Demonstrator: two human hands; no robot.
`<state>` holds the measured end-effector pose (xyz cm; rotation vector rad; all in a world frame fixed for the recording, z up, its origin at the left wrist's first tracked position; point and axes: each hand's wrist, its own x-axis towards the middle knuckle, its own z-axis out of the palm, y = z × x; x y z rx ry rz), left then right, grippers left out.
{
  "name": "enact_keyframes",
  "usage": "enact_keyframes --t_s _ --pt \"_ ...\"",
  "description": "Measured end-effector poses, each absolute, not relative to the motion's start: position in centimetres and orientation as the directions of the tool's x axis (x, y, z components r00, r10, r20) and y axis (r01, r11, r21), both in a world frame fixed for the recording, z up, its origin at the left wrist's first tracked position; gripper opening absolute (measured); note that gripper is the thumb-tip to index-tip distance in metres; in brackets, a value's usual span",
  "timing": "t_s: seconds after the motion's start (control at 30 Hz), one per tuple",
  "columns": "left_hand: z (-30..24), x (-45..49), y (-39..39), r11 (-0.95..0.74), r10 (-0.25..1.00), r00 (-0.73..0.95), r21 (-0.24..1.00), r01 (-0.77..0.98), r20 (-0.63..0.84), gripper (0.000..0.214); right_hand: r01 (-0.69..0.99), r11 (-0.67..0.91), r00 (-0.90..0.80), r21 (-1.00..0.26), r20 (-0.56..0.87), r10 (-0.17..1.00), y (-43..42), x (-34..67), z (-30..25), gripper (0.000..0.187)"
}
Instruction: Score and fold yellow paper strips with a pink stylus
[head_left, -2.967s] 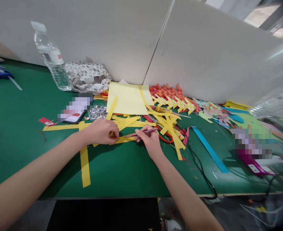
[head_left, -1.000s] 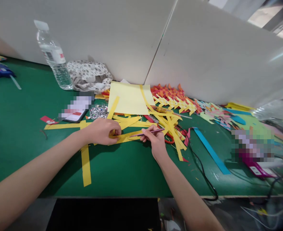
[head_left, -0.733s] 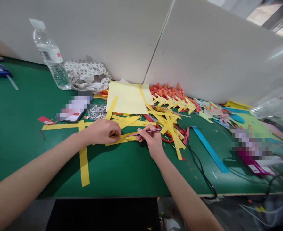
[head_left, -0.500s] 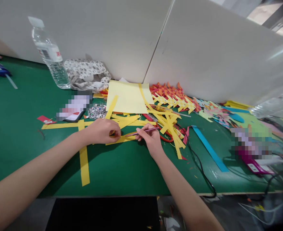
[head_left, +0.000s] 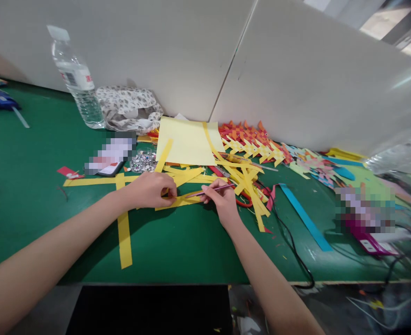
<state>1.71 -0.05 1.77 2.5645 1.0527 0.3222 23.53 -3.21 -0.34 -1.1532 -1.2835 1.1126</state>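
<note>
Yellow strip (head_left: 182, 203) at the center of it all, lying flat on the green table (head_left: 177, 251), right between the two hands! The left hand (head_left: 152, 190) has its fingers curled down at the strip's left end; whether they pinch it or only press, I cannot tell. Over to the right hand (head_left: 222, 197), fingers closed around a slim purple tool (head_left: 226, 186), its point angled left, just over the strip.

A pile of yellow paper (head_left: 187, 177) sits just beyond, with red-handled scissors (head_left: 244, 203) tucked in at the right. On the near left, a longer strip (head_left: 124, 242) crosses another (head_left: 90, 182). Farther back, a pale sheet (head_left: 187, 142) leans by the wall, a phone (head_left: 112, 156) to its left, a water bottle (head_left: 79, 88) farther left again. And far right, one blue strip (head_left: 305, 216) slants across the green!
</note>
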Motion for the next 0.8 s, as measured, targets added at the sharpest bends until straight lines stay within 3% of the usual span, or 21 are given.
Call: enact_keyframes --t_s 0.63,0.8 --pt "1.6 1.7 0.0 -0.667 0.701 0.708 0.428 0.610 0.084 0.011 0.004 0.139 0.058 -0.990 0.139 0.989 -2.7 24.7 -0.6 0.023" --pt "1.5 1.7 0.0 -0.687 0.689 0.715 0.418 0.594 0.116 0.011 0.006 0.120 0.171 -0.993 0.119 0.978 -2.6 25.2 -0.6 0.023"
